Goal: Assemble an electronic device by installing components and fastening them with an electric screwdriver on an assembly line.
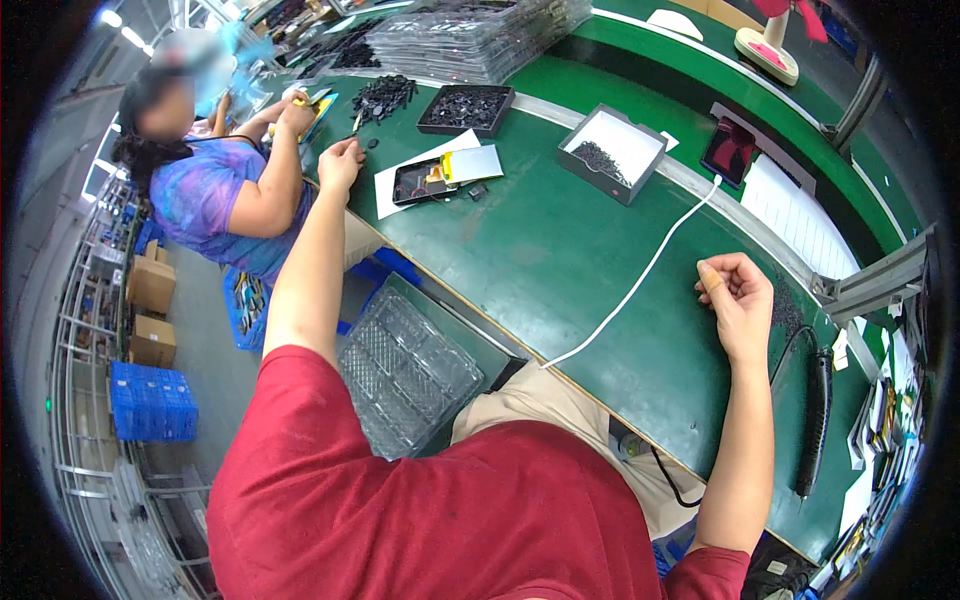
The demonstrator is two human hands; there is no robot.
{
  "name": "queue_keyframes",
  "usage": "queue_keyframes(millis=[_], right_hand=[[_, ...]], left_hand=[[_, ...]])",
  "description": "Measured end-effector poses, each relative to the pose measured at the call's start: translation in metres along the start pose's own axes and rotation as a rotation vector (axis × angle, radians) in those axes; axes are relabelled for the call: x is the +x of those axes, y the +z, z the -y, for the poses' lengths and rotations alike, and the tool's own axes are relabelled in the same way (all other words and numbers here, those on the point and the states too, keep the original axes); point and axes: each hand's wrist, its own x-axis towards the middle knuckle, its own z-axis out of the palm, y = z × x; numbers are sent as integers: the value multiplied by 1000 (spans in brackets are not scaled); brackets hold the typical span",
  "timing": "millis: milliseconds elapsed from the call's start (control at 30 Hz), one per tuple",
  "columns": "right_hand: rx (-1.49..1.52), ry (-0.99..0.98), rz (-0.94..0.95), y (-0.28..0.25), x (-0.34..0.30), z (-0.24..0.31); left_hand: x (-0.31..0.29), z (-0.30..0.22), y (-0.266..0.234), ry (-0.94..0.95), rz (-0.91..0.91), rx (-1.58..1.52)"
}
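The left hand reaches far out over the green bench, fingers curled narrow, just beside a small black part; whether they pinch anything I cannot tell. The right hand rests near a white cable, fingers loosely curled, thumb against forefinger. A co-worker sits at the left.

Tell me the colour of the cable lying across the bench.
White cable, seen best in the head view.

Long green workbench; grey floor; metal shelving at left; ceiling strip lights.
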Motion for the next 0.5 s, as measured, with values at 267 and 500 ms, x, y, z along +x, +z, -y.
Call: queue_keyframes(millis=[267,500], right_hand=[[-27,29,-1,0,-6,2],[-21,31,27,0,1,0]], left_hand=[[-132,-81,-3,723,266,299],[-112,-99,-5,756,602,568]])
